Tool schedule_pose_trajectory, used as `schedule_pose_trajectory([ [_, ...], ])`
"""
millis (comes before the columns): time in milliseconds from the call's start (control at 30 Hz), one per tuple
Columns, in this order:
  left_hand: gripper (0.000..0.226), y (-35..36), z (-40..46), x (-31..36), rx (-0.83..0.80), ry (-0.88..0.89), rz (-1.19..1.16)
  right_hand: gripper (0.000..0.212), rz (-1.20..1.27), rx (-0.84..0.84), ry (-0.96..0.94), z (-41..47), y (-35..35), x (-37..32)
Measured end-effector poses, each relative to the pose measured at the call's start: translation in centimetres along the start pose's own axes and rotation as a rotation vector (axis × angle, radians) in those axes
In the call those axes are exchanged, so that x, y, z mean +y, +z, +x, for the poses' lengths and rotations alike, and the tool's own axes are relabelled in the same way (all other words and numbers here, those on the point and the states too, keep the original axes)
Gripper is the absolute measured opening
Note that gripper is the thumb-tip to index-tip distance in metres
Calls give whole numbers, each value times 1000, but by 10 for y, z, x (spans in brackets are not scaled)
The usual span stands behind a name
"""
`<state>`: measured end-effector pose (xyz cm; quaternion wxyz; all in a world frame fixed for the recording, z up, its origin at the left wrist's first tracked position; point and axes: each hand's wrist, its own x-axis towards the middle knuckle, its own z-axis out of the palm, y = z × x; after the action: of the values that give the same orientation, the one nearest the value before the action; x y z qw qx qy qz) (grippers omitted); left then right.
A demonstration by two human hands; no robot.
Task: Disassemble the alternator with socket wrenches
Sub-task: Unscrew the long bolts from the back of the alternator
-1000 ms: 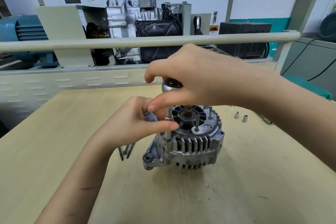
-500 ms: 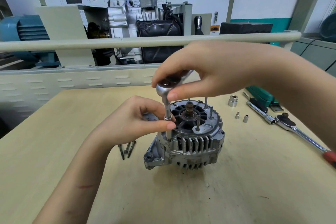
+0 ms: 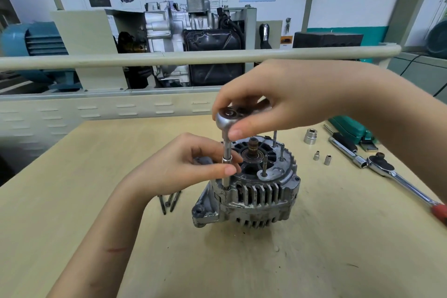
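A grey finned alternator (image 3: 261, 196) stands on the wooden table (image 3: 314, 261) with its shaft end up and thin studs rising from its top. A small socket wrench (image 3: 225, 118) with an extension bar (image 3: 227, 150) stands upright on a bolt at the housing's left edge. My right hand (image 3: 278, 97) grips the wrench head from above. Thumb and fingers of my left hand (image 3: 186, 164) pinch the extension bar and its socket just above the housing.
Three long bolts (image 3: 169, 201) lie left of the alternator. To the right lie a large socket (image 3: 310, 136), two small sockets (image 3: 321, 157), a red-handled ratchet (image 3: 396, 179), another bar tool (image 3: 346, 147) and a green case (image 3: 350, 128). An engine training stand sits behind the rail.
My right hand has swung the wrench head and lifted off to the right, uncovering the tools on the right. My left hand has stayed pinched on the extension bar.
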<state>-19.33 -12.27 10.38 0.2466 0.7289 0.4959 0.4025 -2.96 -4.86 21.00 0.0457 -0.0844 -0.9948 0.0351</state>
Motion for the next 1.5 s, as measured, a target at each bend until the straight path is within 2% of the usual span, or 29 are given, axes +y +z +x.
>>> schedule_pose_trajectory([
  [100,11,0,0,1,35,-2,-2,42,15,17,-5,-1,0,-1],
  [233,46,3,0,1,114,8,58,54,-132,112,27,2,3,-1],
  [300,52,4,1,1,126,12,56,55,-165,147,29,1,5,-1],
  [400,44,4,2,2,115,-15,55,47,-117,133,3,0,5,-1],
  [500,7,2,2,3,83,-30,11,33,-61,81,-21,0,2,2],
  [533,4,2,2,3,73,-22,0,29,-46,62,-28,0,1,3],
  [633,8,0,2,3,67,-7,4,21,-33,39,-57,0,-2,3],
  [733,7,2,1,6,92,8,24,37,-72,91,-43,1,0,2],
  [833,40,3,1,3,133,7,62,52,-118,150,-20,2,5,-1],
  [900,49,3,1,3,135,-8,63,54,-119,156,-21,1,7,-3],
  [967,39,3,1,4,125,-14,70,48,-111,139,-27,1,6,-3],
  [1033,17,1,1,6,89,-17,54,36,-81,111,-38,1,4,-1],
  [1100,5,0,-1,7,41,-26,-15,27,-42,75,-50,1,1,2],
  [1167,13,-1,-2,7,37,-38,-79,25,-14,50,-63,0,0,4],
  [1267,10,1,-3,7,58,-20,-98,27,-27,74,-90,0,0,3],
  [1367,2,3,-2,6,102,-3,-35,42,-117,120,-54,3,3,-1],
  [1500,25,4,1,3,152,-6,33,51,-147,133,-3,3,6,-1],
])
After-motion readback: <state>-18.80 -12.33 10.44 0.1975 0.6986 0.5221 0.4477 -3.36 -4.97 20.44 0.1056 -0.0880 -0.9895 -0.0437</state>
